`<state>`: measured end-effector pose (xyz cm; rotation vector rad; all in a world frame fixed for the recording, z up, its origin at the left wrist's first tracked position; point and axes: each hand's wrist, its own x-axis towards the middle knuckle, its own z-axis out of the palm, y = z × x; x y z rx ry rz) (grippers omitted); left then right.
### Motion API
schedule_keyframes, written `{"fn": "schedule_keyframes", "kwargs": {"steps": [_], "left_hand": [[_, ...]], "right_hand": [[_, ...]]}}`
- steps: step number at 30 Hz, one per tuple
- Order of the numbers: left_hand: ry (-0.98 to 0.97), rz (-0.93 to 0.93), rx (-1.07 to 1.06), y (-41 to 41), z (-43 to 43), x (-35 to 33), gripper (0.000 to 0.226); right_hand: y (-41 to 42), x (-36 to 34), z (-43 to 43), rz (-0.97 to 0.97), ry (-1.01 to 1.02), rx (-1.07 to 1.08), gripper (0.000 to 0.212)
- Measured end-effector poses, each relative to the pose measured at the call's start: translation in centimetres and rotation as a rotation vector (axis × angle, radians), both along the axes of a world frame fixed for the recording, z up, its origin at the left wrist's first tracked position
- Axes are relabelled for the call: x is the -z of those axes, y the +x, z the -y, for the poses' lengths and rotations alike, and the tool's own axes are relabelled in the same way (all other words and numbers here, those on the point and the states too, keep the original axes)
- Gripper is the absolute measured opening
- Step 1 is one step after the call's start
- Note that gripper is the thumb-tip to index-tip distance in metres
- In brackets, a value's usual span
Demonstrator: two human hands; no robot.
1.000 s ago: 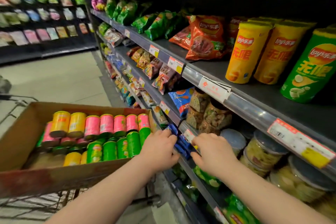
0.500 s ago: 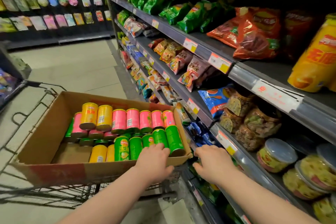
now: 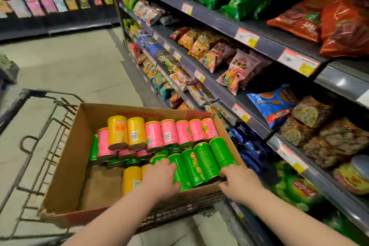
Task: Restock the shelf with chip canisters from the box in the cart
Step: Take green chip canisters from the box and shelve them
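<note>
A cardboard box sits in the wire cart and holds several chip canisters lying on their sides: yellow canisters, pink canisters and a near row of green canisters. My left hand lies over the left end of the green row, fingers curled over one green canister. At the box's near right corner, my right hand grips the near end of the rightmost green canister. The shelf unit stands to the right.
The shelves carry snack bags, with price tags along their edges. Blue packets lie on the shelf level with the box, jars further right. The box's near left part shows bare cardboard. Tiled aisle floor lies beyond the cart.
Both hands left the blue packets at the shelf edge and moved left into the box, onto the green canisters. My view swung left and down toward the cart.
</note>
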<state>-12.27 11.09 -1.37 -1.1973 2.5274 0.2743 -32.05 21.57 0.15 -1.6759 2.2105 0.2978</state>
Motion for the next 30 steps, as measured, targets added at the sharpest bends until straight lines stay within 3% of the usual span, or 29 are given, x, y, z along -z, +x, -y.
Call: {"fn": "schedule_keyframes", "kwargs": {"steps": [8, 20, 26, 30], "left_hand": [[0.102, -0.015, 0.041, -3.3, 1.5, 1.9, 0.054], [0.251, 0.100, -0.115, -7.9, 4.3, 4.8, 0.055], [0.448, 0.074, -0.265, -12.4, 4.4, 7.3, 0.062], [0.591, -0.018, -0.487, -14.0, 4.9, 8.7, 0.069]], "right_hand": [[-3.7, 1.4, 1.7, 0.007, 0.078, 0.078, 0.039], [-10.2, 6.4, 7.9, 0.146, 0.194, 0.080, 0.044], [-11.4, 9.5, 9.8, 0.301, 0.257, 0.156, 0.052], [-11.7, 10.7, 10.7, 0.363, 0.262, 0.239, 0.051]]}}
